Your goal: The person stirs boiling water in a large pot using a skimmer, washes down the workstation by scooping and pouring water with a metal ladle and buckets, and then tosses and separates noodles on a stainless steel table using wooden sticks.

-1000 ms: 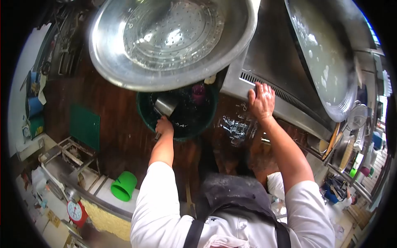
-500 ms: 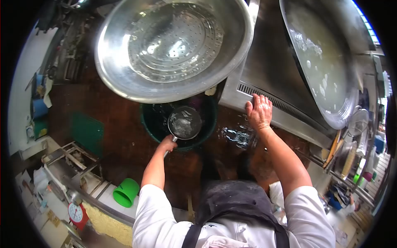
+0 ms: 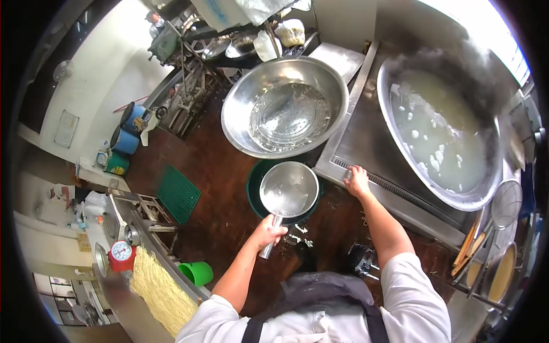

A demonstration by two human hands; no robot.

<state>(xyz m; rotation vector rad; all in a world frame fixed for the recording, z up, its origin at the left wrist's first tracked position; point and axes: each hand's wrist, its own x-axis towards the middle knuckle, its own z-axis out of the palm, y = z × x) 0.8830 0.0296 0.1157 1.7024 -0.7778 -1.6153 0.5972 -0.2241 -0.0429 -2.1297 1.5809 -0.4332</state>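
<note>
Gripping the handle of a steel ladle pan, the left hand had its fingers closed around it, holding the pan above a green bucket. The right hand rested, fingers spread flat, on the cooker edge.

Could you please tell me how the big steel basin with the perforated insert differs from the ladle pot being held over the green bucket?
The steel basin is far wider than the ladle pot. The basin holds a perforated insert and rests unheld beside the cooker; the ladle pot has a plain inside and a handle gripped by the left hand, above the green bucket. Both are round, shiny metal, and both appear to hold water.
</note>
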